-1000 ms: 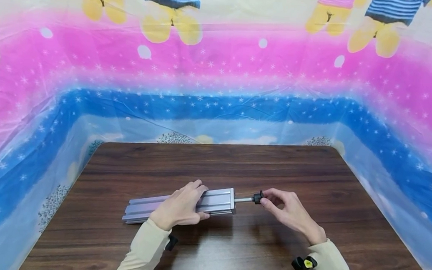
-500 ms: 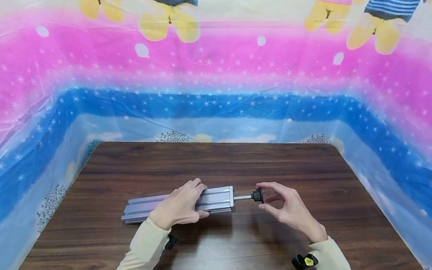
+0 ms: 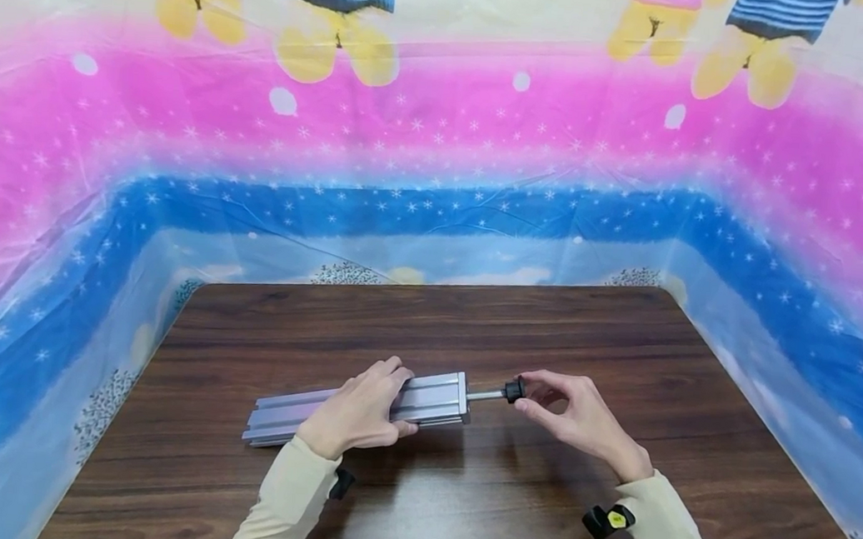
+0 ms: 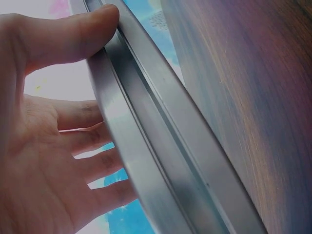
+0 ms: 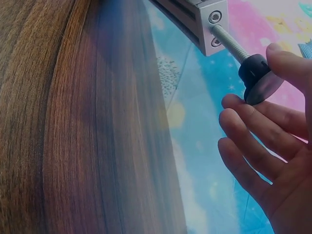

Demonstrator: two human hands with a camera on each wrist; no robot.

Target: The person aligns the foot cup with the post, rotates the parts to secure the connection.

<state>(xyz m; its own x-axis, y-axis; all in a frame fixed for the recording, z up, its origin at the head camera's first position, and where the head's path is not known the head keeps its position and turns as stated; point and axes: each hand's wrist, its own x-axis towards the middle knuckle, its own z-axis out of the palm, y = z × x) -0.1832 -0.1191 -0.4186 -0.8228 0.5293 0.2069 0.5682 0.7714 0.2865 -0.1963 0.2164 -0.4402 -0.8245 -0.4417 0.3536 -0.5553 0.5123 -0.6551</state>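
A grooved aluminium profile [image 3: 430, 397] lies along the table, its end plate [image 3: 463, 398] facing right. My left hand [image 3: 362, 407] holds it across the middle; in the left wrist view the thumb presses on one grooved face, with the fingers on the far side. A threaded rod [image 5: 231, 44] sticks out from the end plate between two screws. It carries a black levelling foot [image 5: 258, 78] with a round flat base. My right hand [image 3: 579, 418] pinches the foot between thumb [image 5: 287, 63] and index finger, while the other fingers spread below it.
The dark wood-grain table [image 3: 427, 328] has rounded far corners. A printed pink and blue curtain [image 3: 435, 211] hangs around its back and sides. Black wrist camera mounts [image 3: 607, 524] sit below both wrists.
Half a second ago the right thumb and index finger were spread wider around the levelling foot; now they close on it again. The left hand and the profile stay put.
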